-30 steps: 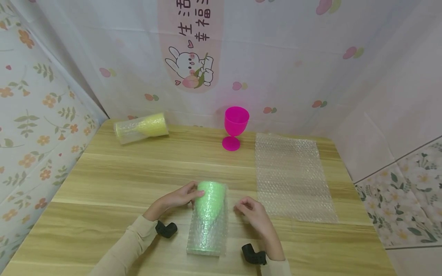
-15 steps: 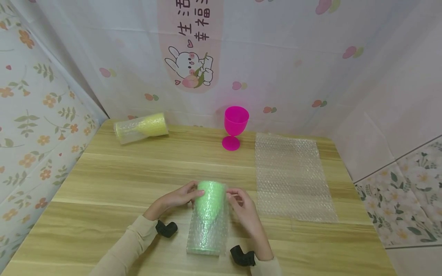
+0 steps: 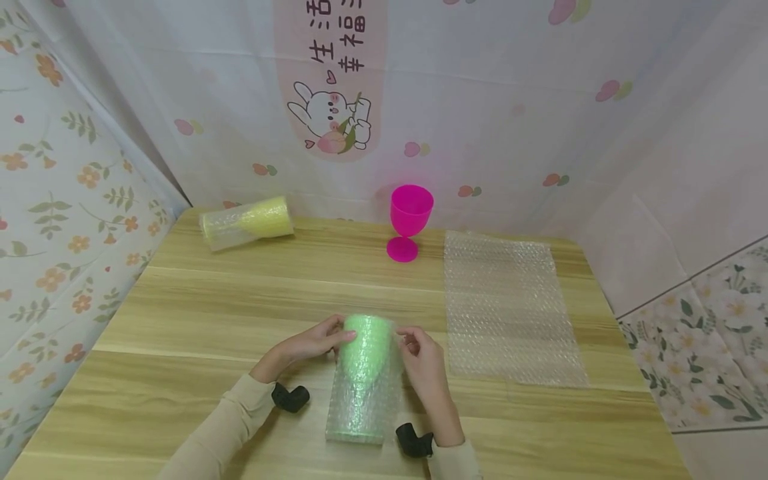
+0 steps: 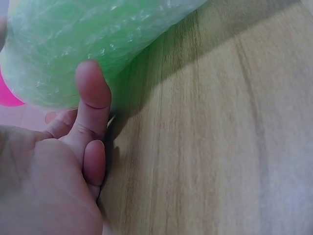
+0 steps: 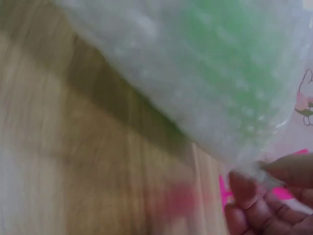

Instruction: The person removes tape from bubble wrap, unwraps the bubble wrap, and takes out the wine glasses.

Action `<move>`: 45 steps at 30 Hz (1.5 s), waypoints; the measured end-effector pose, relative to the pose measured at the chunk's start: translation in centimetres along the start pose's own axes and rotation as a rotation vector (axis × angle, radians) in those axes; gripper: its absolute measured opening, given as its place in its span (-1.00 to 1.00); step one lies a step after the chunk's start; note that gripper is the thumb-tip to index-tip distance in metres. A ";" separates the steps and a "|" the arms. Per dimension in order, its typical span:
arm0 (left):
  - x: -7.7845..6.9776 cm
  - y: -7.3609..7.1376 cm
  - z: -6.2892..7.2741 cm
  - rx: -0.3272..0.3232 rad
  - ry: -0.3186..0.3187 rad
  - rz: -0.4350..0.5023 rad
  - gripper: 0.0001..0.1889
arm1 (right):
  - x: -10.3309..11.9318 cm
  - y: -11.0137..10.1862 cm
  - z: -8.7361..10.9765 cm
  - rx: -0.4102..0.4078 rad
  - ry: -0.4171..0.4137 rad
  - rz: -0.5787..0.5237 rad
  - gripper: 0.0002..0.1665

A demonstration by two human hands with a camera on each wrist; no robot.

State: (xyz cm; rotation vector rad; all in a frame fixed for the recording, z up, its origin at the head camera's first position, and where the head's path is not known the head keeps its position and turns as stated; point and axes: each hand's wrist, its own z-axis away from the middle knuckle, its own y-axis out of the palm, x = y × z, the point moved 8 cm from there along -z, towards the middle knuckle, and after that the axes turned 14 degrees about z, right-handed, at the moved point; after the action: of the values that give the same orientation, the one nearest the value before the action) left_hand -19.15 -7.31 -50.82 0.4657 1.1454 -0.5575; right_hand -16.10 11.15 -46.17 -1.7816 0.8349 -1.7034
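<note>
Head view: green goblet wrapped in bubble wrap point(image 3: 363, 377) lies on its side on the wooden table point(image 3: 198, 313), near the front edge, long axis running toward and away from the person. Cup end points to the far side, wrap overhangs at the near end.

Left hand point(image 3: 306, 347) is at the far end of the bundle on its left side, thumb pressed against the wrap. Left wrist view confirms: thumb point(image 4: 93, 95) lies flat on the green wrapped surface, other fingers curl under and behind it, so the hand grips the bundle.

Right hand point(image 3: 423, 363) is at the far end on the right side, fingers bent against the wrap. Right wrist view is blurred, but fingertips point(image 5: 244, 188) pinch a loose edge of the bubble wrap where it sticks out past the green body.

Bundle rests on the table between the two hands, touching both.

Rest of the table: pink goblet point(image 3: 409, 221) stands upright near the far edge, centre. Flat sheet of bubble wrap point(image 3: 510, 307) lies just right of it, running toward the person. Yellow goblet wrapped in bubble wrap point(image 3: 247, 222) lies on its side in the far left corner, well apart from the hands. Patterned curtain point(image 3: 480, 100) behind the table.
</note>
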 end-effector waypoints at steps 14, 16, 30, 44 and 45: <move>0.4 0.2 -0.1 -0.031 -0.041 -0.010 -0.35 | -1.4 -0.1 -0.1 0.005 0.005 0.099 -0.60; 0.4 0.2 -0.1 -0.032 -0.044 -0.018 -0.35 | -1.8 -0.1 -0.2 0.028 0.031 0.085 -0.59; -0.1 0.7 -0.1 0.014 -0.002 -0.022 -0.58 | -4.3 0.8 -0.2 0.180 0.190 -0.059 -0.51; -0.2 0.5 0.1 0.012 0.019 -0.028 -0.55 | -3.6 -0.3 0.0 0.223 0.091 -0.007 -0.60; -0.1 0.5 0.1 0.008 0.018 -0.026 -0.54 | -3.2 -0.8 0.0 0.187 0.065 0.020 -0.62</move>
State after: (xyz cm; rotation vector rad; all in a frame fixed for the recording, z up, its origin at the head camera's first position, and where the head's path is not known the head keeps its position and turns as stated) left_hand -18.73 -6.97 -50.65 0.4643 1.1677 -0.5820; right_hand -16.06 14.02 -47.74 -1.5968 0.6929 -1.7728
